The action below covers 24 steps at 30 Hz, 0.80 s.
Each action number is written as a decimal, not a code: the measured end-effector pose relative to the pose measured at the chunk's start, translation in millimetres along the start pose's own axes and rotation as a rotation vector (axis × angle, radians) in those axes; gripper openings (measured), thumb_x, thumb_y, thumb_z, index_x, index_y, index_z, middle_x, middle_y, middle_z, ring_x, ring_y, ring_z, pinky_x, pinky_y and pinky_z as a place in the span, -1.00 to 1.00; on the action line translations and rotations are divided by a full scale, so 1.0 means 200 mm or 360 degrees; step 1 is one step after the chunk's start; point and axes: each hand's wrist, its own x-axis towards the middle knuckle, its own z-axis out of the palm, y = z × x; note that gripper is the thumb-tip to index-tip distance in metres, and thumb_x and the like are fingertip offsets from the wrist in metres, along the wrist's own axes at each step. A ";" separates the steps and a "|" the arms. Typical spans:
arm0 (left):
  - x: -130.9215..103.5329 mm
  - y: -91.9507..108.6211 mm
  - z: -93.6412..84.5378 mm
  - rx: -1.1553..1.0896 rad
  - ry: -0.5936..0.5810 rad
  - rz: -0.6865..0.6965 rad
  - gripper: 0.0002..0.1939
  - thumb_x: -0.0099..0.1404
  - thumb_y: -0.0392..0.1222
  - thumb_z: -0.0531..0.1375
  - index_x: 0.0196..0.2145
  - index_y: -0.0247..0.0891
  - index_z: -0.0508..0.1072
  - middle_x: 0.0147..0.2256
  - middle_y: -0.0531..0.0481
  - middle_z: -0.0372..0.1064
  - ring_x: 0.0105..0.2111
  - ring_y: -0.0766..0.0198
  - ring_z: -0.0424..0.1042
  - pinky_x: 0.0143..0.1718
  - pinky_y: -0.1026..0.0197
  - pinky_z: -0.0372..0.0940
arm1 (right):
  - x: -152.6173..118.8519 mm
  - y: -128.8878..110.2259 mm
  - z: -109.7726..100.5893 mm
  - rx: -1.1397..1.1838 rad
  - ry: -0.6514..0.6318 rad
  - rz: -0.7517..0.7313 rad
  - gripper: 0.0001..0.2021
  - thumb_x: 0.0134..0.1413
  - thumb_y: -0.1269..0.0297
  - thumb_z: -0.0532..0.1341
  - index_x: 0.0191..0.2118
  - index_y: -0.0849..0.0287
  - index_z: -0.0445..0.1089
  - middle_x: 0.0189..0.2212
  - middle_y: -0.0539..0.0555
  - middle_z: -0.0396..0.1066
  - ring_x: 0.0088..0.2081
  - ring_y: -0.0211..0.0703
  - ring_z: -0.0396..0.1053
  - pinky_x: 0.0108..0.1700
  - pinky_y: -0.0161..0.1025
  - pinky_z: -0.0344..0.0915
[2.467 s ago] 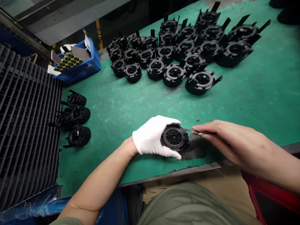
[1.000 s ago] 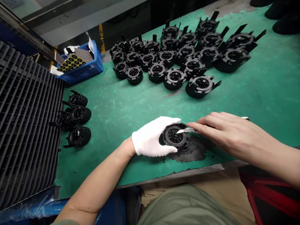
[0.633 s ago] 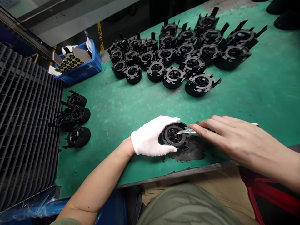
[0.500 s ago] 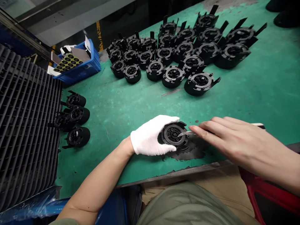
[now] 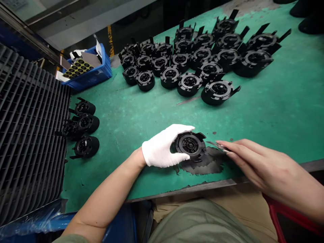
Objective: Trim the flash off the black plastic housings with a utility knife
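Observation:
My left hand (image 5: 163, 145), in a white glove, is curled around the left side of a round black plastic housing (image 5: 191, 145). The housing rests near the table's front edge, its ribbed, ringed face turned up. To its right, my bare right hand (image 5: 260, 165) pinches a pair of metal tweezers (image 5: 220, 146). Their tips point left toward the housing and stand slightly apart from it. The rear of the tweezers is hidden in the hand.
Several similar black housings (image 5: 189, 82) stand in rows at the back of the green table (image 5: 141, 111). A few more (image 5: 86, 146) sit at the left, beside a dark ribbed rack (image 5: 30, 135). A blue bin (image 5: 98, 72) holds a sheet of round black stickers (image 5: 79, 66).
My right hand has drawn the tweezers back to the right, off the housing's face. My left hand keeps its hold on the housing. The view has shifted slightly.

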 end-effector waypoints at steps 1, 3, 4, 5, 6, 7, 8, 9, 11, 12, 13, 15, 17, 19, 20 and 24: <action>-0.01 0.00 0.00 -0.0023 0.0033 0.0004 -0.04 0.59 0.24 0.63 0.70 -0.07 0.41 0.64 -0.45 0.50 0.65 -0.41 0.57 0.73 -0.48 0.52 | -0.01 -0.02 0.01 0.0039 0.0032 0.0061 -0.42 0.80 0.29 0.21 0.72 -0.23 0.41 0.06 0.09 0.78 -0.11 0.19 0.83 -0.13 0.06 0.76; -0.01 -0.01 0.01 -0.0130 0.0081 -0.0009 -0.12 0.63 0.24 0.60 0.68 -0.08 0.44 0.61 -0.44 0.53 0.63 -0.36 0.61 0.70 -0.43 0.56 | -0.01 -0.05 0.01 0.0097 0.0097 0.0187 -0.40 0.77 0.29 0.26 0.71 -0.34 0.43 0.06 0.09 0.79 -0.11 0.26 0.83 -0.04 0.15 0.78; -0.02 -0.01 0.02 -0.0217 0.0083 -0.0028 -0.16 0.68 0.22 0.56 0.68 -0.08 0.44 0.59 -0.43 0.57 0.61 -0.31 0.65 0.68 -0.40 0.59 | 0.00 -0.04 0.01 0.0120 0.0120 0.0219 -0.41 0.76 0.29 0.27 0.68 -0.35 0.46 0.07 0.10 0.79 -0.10 0.28 0.82 0.01 0.18 0.79; -0.02 0.00 0.03 -0.0311 0.0067 -0.0049 -0.21 0.73 0.19 0.51 0.70 -0.08 0.42 0.55 -0.42 0.63 0.57 -0.26 0.70 0.65 -0.36 0.63 | 0.01 -0.03 0.00 0.0137 0.0124 0.0224 -0.44 0.76 0.29 0.28 0.64 -0.34 0.50 0.08 0.10 0.79 -0.09 0.28 0.82 0.04 0.19 0.79; -0.03 0.00 0.03 -0.0392 0.0040 -0.0071 -0.26 0.78 0.16 0.45 0.71 -0.08 0.41 0.52 -0.40 0.68 0.53 -0.21 0.75 0.63 -0.33 0.65 | 0.02 -0.02 -0.01 0.0141 0.0119 0.0199 -0.50 0.76 0.29 0.28 0.59 -0.30 0.55 0.07 0.11 0.79 -0.09 0.26 0.82 0.04 0.16 0.79; -0.03 0.01 0.04 -0.0439 0.0019 -0.0098 -0.30 0.82 0.13 0.40 0.72 -0.08 0.40 0.48 -0.38 0.72 0.48 -0.18 0.79 0.62 -0.32 0.66 | 0.03 0.00 -0.02 0.0128 0.0097 0.0159 -0.56 0.77 0.27 0.27 0.53 -0.23 0.59 0.06 0.11 0.78 -0.11 0.22 0.81 -0.01 0.12 0.77; -0.02 0.02 0.03 -0.0445 0.0000 -0.0135 -0.32 0.84 0.13 0.37 0.72 -0.07 0.41 0.46 -0.36 0.75 0.46 -0.16 0.81 0.62 -0.32 0.66 | 0.04 0.03 -0.03 0.0095 0.0065 0.0106 -0.63 0.78 0.24 0.26 0.47 -0.16 0.63 0.03 0.12 0.78 -0.14 0.18 0.80 -0.09 0.07 0.75; -0.02 0.03 0.03 -0.0421 -0.0012 -0.0183 -0.31 0.83 0.16 0.38 0.72 -0.06 0.43 0.46 -0.35 0.76 0.46 -0.18 0.81 0.63 -0.34 0.65 | 0.05 0.05 -0.04 0.0046 0.0026 0.0047 -0.69 0.80 0.20 0.25 0.41 -0.08 0.66 0.00 0.13 0.77 -0.17 0.13 0.79 -0.16 0.03 0.71; 0.00 0.04 0.01 -0.0358 -0.0050 -0.0277 -0.15 0.70 0.29 0.54 0.72 -0.03 0.47 0.51 -0.33 0.73 0.50 -0.26 0.77 0.68 -0.37 0.60 | 0.07 0.07 -0.06 -0.0072 -0.0053 -0.0074 -0.70 0.84 0.12 0.22 0.32 0.03 0.68 -0.05 0.15 0.75 -0.21 0.09 0.76 -0.25 -0.03 0.65; 0.01 0.04 0.00 -0.0335 -0.0083 -0.0301 0.01 0.55 0.37 0.65 0.72 -0.02 0.48 0.54 -0.34 0.71 0.53 -0.33 0.74 0.70 -0.40 0.57 | 0.08 0.07 -0.06 -0.0123 -0.0085 -0.0127 -0.68 0.85 0.09 0.21 0.31 0.07 0.68 -0.07 0.16 0.74 -0.21 0.09 0.76 -0.25 -0.03 0.64; 0.02 0.04 0.00 -0.0313 -0.0124 -0.0297 0.18 0.36 0.44 0.76 0.71 -0.02 0.50 0.56 -0.35 0.68 0.56 -0.41 0.71 0.72 -0.42 0.55 | 0.08 0.06 -0.06 -0.0161 -0.0111 -0.0161 -0.67 0.86 0.09 0.21 0.31 0.09 0.68 -0.08 0.18 0.74 -0.21 0.10 0.76 -0.24 -0.03 0.63; 0.05 0.04 0.00 -0.0227 -0.0204 -0.0234 0.41 0.03 0.52 0.88 0.66 -0.04 0.56 0.57 -0.38 0.67 0.57 -0.54 0.68 0.73 -0.49 0.53 | 0.08 0.03 -0.06 -0.0207 -0.0141 -0.0178 -0.65 0.86 0.12 0.19 0.34 0.07 0.69 -0.11 0.18 0.72 -0.23 0.10 0.73 -0.26 -0.04 0.60; 0.07 0.03 0.02 -0.0104 -0.0267 -0.0170 0.44 -0.06 0.54 0.89 0.62 -0.07 0.60 0.56 -0.41 0.68 0.56 -0.60 0.68 0.71 -0.53 0.53 | 0.09 0.00 -0.06 -0.0223 -0.0152 -0.0196 -0.63 0.86 0.20 0.17 0.41 0.06 0.68 -0.17 0.15 0.68 -0.29 0.04 0.67 -0.33 -0.08 0.50; 0.07 0.03 0.04 -0.0021 -0.0294 -0.0135 0.40 0.01 0.56 0.87 0.61 -0.10 0.60 0.56 -0.43 0.68 0.55 -0.58 0.69 0.70 -0.51 0.55 | 0.09 -0.02 -0.06 -0.0237 -0.0133 -0.0268 -0.58 0.81 0.34 0.15 0.48 0.10 0.64 -0.22 0.10 0.62 -0.35 -0.03 0.59 -0.37 -0.12 0.41; 0.07 0.02 0.05 -0.0004 -0.0293 -0.0117 0.38 0.05 0.56 0.85 0.62 -0.13 0.59 0.57 -0.44 0.67 0.55 -0.56 0.70 0.69 -0.49 0.56 | 0.10 -0.02 -0.06 -0.0255 -0.0130 -0.0319 -0.53 0.77 0.43 0.13 0.52 0.13 0.61 -0.23 0.08 0.59 -0.35 -0.05 0.57 -0.37 -0.13 0.38; 0.06 0.01 0.06 0.0014 -0.0265 -0.0070 0.37 0.12 0.58 0.82 0.64 -0.18 0.57 0.56 -0.47 0.66 0.55 -0.54 0.70 0.68 -0.43 0.56 | 0.15 0.05 -0.07 -0.0322 -0.0072 -0.0468 -0.47 0.70 0.58 0.03 0.50 0.15 0.55 -0.23 0.04 0.56 -0.33 -0.05 0.50 -0.28 -0.11 0.38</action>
